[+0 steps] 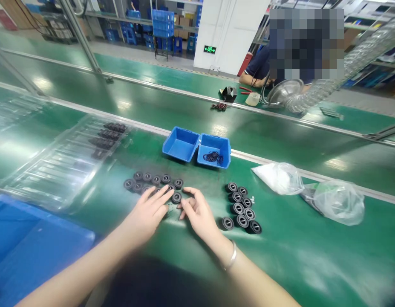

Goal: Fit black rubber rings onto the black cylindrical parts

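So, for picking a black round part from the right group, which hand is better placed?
Right, I would judge: the right hand is nearer to that group of black round parts, with only green tabletop between them. The left hand is farther, its fingers over the other group.

White pillar (227, 32), green exit sign (209, 49); pale floor (139, 54); blue crates (163, 23) on stand (167, 47); glossy green tables (280, 140).

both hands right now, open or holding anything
Left hand: open, fingers spread over black round parts.
Right hand: partly curled beside them; can't tell if holding anything.
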### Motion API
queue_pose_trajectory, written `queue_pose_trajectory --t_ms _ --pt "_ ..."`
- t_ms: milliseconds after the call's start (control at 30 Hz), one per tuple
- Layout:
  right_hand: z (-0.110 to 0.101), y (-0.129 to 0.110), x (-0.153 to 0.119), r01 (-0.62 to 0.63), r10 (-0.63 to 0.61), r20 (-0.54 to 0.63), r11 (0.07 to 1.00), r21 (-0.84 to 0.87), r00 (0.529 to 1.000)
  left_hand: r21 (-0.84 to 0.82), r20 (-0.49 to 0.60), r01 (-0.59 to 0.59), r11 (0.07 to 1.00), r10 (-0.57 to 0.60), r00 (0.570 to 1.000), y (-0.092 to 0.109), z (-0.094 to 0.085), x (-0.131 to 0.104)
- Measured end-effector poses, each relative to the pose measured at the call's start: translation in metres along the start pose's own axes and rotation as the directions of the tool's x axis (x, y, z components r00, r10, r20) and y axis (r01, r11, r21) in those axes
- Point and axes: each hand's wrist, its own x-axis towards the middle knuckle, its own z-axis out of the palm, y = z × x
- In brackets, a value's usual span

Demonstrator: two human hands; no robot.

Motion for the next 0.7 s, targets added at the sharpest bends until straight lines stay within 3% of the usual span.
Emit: queue_pose_trajectory --t_ms 133,233,333,500,600,700 --pt "-0.004 -0.006 -0.005 0.144 -0.155 -0.043 0.970 -0.197 0.987 -0.158 -0.060 0.241 0.958 -0.253 0.966 -0.020 -0.031 -0.013" --pt "-0.011 -0.020 -0.007 0.278 -0.312 0.004 0.840 -0.466 0.950 -0.219 0.036 0.393 0.893 -0.395 0.918 -0.048 -0.059 -0.032" --pt "-0.011 -0.035 -0.001 0.339 -0.353 0.113 0.687 -0.643 0.929 -0.197 0.057 0.455 0.868 -0.453 0.889 -0.075 -0.073 -0.049" --pt "0.008 -0.043 0.018 0.429 -0.350 0.272 0.529 -0.733 0.896 -0.242 0.131 0.403 0.883 -0.382 0.915 -0.092 -0.058 -0.063" --pt "0.021 -0.040 0.029 0.463 -0.353 0.322 0.459 -0.759 0.878 -0.319 0.208 0.378 0.869 -0.325 0.923 -0.086 -0.041 -0.059" --pt "0.026 -0.036 0.035 0.465 -0.353 0.330 0.429 -0.774 0.875 -0.357 0.236 0.432 0.828 -0.367 0.900 -0.075 -0.034 -0.047"
